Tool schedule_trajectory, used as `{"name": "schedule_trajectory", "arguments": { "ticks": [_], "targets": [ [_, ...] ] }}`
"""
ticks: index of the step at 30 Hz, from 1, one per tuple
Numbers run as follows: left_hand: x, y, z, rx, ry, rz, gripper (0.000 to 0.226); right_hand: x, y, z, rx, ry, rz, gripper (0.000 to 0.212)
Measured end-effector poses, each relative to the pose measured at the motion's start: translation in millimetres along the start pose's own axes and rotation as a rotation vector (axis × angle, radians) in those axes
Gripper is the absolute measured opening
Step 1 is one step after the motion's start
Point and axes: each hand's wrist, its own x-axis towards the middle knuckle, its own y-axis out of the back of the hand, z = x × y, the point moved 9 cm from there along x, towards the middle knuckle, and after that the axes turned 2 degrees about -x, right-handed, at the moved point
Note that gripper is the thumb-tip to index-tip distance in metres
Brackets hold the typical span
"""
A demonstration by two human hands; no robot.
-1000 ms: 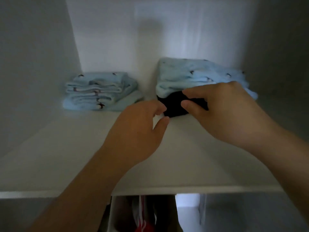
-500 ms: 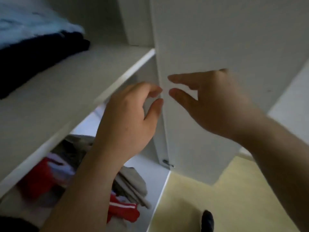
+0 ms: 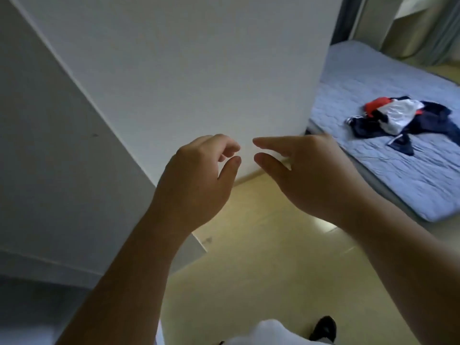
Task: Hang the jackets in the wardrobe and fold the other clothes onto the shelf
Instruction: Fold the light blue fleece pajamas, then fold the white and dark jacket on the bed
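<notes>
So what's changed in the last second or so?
The right hand came off the dark folded clothes on the shelf, and both hands drew back as the view swung right, past the white wardrobe door, to a clothes pile on the bed. The left hand held nothing throughout; the hands stay raised, close together.

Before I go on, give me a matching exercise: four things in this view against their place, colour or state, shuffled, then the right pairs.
Things:
1. clothes pile
2. left hand
3. door
4. shoe

Place, colour or state:
A. white, fills the upper middle of the view
B. black, on the floor at the bottom edge
C. on the bed, at right
D. empty, fingers loosely curled

Pairs: 1-C, 2-D, 3-A, 4-B
</notes>
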Motion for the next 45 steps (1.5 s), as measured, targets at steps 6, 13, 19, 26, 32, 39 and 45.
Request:
{"name": "schedule_trajectory", "arguments": {
  "ticks": [6, 13, 19, 26, 32, 39, 45],
  "targets": [
    [85, -149, 126, -0.124, -0.133, -0.129, 0.019, -34, 101, 188, -0.053, -0.186, 0.204, 0.022],
    [169, -293, 258, -0.209, -0.262, -0.318, 0.014, -54, 187, 362, -0.077, -0.415, 0.305, 0.015],
    [250, -406, 307, -0.245, -0.341, -0.442, 0.013, -34, 215, 489, -0.037, -0.582, 0.293, 0.023],
    [386, -549, 347, -0.267, -0.414, -0.553, 0.014, 38, 244, 640, -0.177, -0.705, 0.208, 0.030],
    [475, -649, 395, -0.211, -0.484, -0.711, 0.016, 84, 266, 750, -0.156, -0.789, 0.232, 0.024],
    [545, -747, 429, -0.136, -0.441, -0.801, 0.018, 121, 278, 875, -0.074, -0.857, 0.181, 0.028],
    [603, -804, 431, -0.082, -0.328, -0.834, 0.015, 159, 273, 968, -0.001, -0.922, 0.079, 0.029]
  ]
}}
